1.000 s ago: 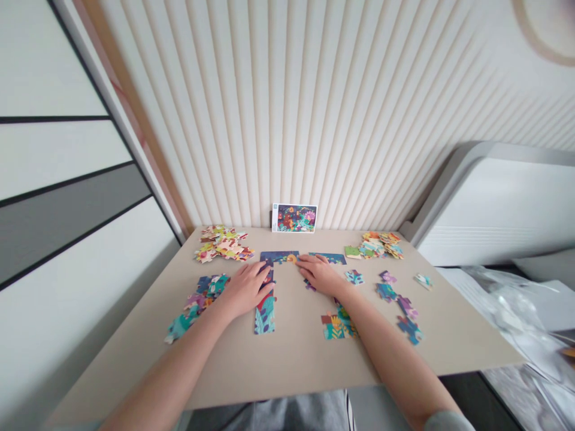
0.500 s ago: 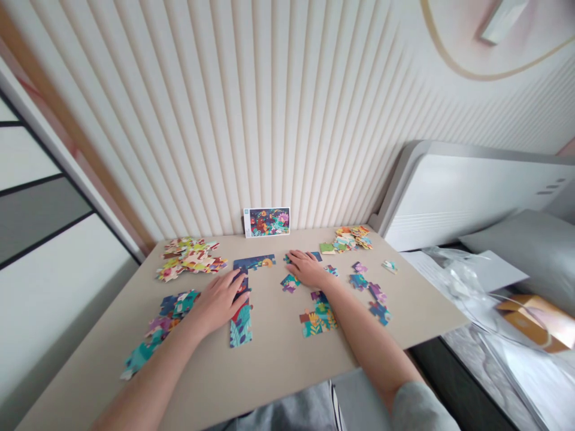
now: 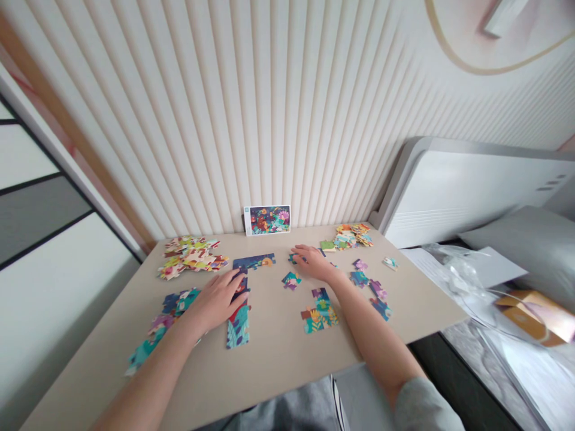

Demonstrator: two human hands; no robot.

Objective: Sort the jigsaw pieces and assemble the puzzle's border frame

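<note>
- Assembly step, head view: your left hand [image 3: 218,298] lies flat, fingers spread, pinning the joined strip [image 3: 239,311] that runs down from the dark top edge section [image 3: 254,262] near the middle of the table [image 3: 278,365]. It grips nothing, only presses.
- Your right hand [image 3: 312,263] rests palm-down, fingers loosely extended, over a dark-blue piece [image 3: 295,259] just right of that top edge section. I can't tell whether it has pinched it or merely covers it.
- Judgement: you're fitting the top border. The next move calls for sliding that piece left to meet the edge section, tabs aligned, with the strip kept pinned.
- Loose teal piece [image 3: 291,280] lies between your hands; small cluster [image 3: 320,310] sits beside your right forearm; reference card [image 3: 266,219] leans on the wall.
- Versus half a second ago: right hand has shifted up and slightly right, off the teal piece; left hand unchanged; camera barely moved.
</note>
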